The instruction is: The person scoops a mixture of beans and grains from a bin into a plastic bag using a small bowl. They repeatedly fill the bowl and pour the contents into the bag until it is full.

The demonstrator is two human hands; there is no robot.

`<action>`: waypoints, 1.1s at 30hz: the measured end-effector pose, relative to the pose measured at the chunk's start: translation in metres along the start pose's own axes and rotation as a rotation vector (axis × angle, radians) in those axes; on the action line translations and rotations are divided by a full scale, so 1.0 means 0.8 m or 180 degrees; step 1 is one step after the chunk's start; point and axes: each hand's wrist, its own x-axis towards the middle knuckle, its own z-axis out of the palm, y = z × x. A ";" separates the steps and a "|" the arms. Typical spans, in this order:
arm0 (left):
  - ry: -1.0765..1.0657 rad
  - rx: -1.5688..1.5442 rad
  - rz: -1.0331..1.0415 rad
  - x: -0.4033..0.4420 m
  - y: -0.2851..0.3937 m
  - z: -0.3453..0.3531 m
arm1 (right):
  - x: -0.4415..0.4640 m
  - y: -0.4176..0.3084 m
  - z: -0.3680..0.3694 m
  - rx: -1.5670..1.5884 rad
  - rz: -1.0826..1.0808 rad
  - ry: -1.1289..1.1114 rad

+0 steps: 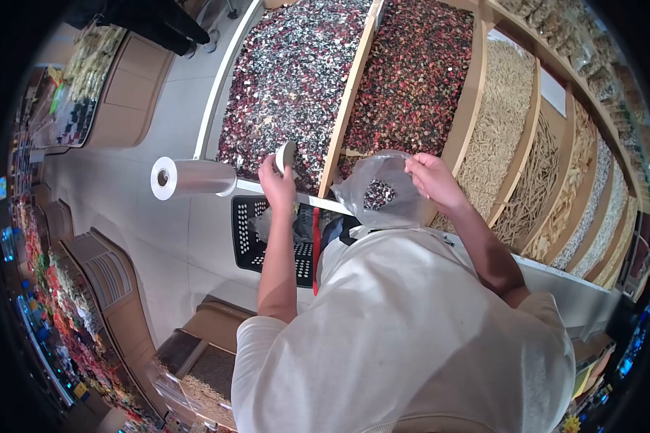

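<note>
My left hand (276,182) is closed around a small white scoop (287,156), held at the front edge of the bin of mixed dark red, white and black dried pieces (289,79). My right hand (433,179) pinches the rim of a clear plastic bag (354,196). A small heap of dark and white pieces (379,195) lies inside the bag. The bag hangs in front of the wooden divider (350,94) and a second bin of redder dried pieces (412,79). How the scoop's handle sits in my fingers is hidden.
A roll of plastic bags (198,177) sticks out at the left corner of the bins. Below is a black shopping basket (249,245) with a red handle (315,249). More bins with pale strips (509,94) curve off right. A person's legs (170,25) show at upper left.
</note>
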 end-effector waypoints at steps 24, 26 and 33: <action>-0.0536 -0.1116 -0.1083 0.000 -0.053 0.042 | 0.000 0.001 -0.002 0.0027 0.0070 0.0060; -0.0635 -0.1324 -0.1201 0.003 -0.058 0.042 | 0.000 0.001 -0.002 0.0032 0.0075 0.0066; -0.0790 -0.2053 -0.1910 0.005 -0.032 0.025 | -0.001 -0.003 0.000 0.0020 0.0137 0.0096</action>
